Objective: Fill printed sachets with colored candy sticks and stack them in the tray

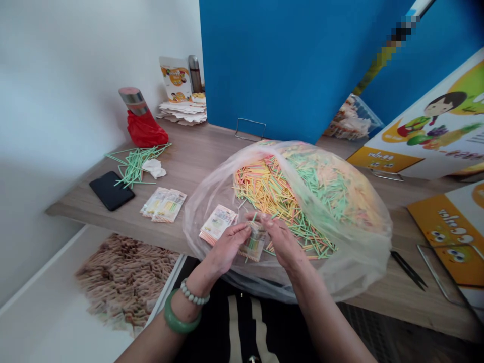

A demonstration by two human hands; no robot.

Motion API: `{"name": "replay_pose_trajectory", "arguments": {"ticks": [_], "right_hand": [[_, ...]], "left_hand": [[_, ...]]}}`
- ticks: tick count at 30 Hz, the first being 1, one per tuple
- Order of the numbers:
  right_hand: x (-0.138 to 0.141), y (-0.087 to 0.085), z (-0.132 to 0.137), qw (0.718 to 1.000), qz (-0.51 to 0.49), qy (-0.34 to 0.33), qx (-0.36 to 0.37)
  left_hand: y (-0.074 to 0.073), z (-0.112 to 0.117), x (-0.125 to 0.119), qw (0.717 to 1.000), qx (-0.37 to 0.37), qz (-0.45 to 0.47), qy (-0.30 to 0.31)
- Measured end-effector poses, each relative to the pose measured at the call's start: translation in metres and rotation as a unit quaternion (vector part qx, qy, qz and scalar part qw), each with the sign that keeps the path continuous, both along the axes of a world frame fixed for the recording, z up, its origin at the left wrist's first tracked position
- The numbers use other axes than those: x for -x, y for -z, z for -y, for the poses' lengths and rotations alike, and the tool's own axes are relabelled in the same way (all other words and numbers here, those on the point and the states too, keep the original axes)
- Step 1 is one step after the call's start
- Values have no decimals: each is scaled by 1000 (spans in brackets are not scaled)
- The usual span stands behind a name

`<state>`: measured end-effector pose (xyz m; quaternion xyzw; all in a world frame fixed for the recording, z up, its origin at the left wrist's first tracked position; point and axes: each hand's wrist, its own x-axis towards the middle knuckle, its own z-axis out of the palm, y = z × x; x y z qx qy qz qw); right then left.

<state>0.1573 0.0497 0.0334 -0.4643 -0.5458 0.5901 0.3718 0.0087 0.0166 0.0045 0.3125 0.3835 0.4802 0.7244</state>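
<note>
In left hand (227, 246), packet (254, 245) (seemingly translucent)

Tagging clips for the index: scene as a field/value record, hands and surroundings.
left hand: holding a small printed packet at its left edge
right hand: fingers by packet's upper right; grip unclear
bag: clear plastic, on table; thin yellow, pink and green sticks inside
left of held packet: other packets
table, left: black phone, loose green sticks, red bag
table, right: black tweezers-like tool

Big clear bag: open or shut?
Open. The bag's film is folded back, leaving the yellow sticks uncovered on the near side.
</note>
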Motion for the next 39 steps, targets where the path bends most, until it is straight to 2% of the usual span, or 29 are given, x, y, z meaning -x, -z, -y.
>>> {"name": "replay_pose_trajectory", "arguments": {"ticks": [2,4,6,8,10,12,14,15,17,19,21,22,23,25,28,29,31,35,37,39], "right_hand": [[-4,6,-5,997,-45,56,-9],[-11,11,-13,991,-29,126,-28],[-21,13,-21,983,81,157,-50],[-28,10,-24,960,207,168,-85],[-27,5,-22,943,258,167,-123],[-18,2,-17,959,221,124,-128],[-4,1,-11,982,142,63,-103],[2,2,-8,990,99,53,-90],[10,3,-3,992,23,88,-83],[8,2,-3,979,-6,166,-114],[-1,0,-6,958,60,219,-173],[-5,-2,-8,947,121,222,-198],[-8,-3,-9,939,177,206,-210],[-7,-5,-8,946,232,115,-194],[11,-4,5,974,177,-38,-138],[20,-2,10,978,153,-57,-131],[38,3,19,982,115,-53,-137],[65,18,31,980,79,-79,-163],[74,25,36,978,62,-102,-170],[80,29,40,979,46,-117,-164]], "left_hand": [[3,0,3,1000,2,-20,-2],[6,0,7,999,-5,-47,-10],[8,0,9,998,-18,-65,-15],[9,-1,9,997,-22,-75,-14],[9,-1,7,997,-18,-78,-4],[8,-2,4,996,-25,-82,10],[8,-2,1,993,-46,-103,16],[8,-2,1,991,-56,-118,17],[7,1,5,987,-69,-142,21],[3,6,13,984,-74,-163,13],[-4,11,25,978,-84,-191,-23],[-9,13,30,974,-92,-205,-43],[-14,14,36,969,-103,-215,-61],[-23,16,43,962,-133,-225,-80],[-28,16,49,954,-173,-227,-95],[-26,17,49,954,-177,-219,-98],[-20,20,51,960,-167,-194,-111],[-11,33,66,967,-96,-174,-162],[-13,39,79,966,-84,-194,-148],[-18,44,91,967,-89,-214,-109]]}}
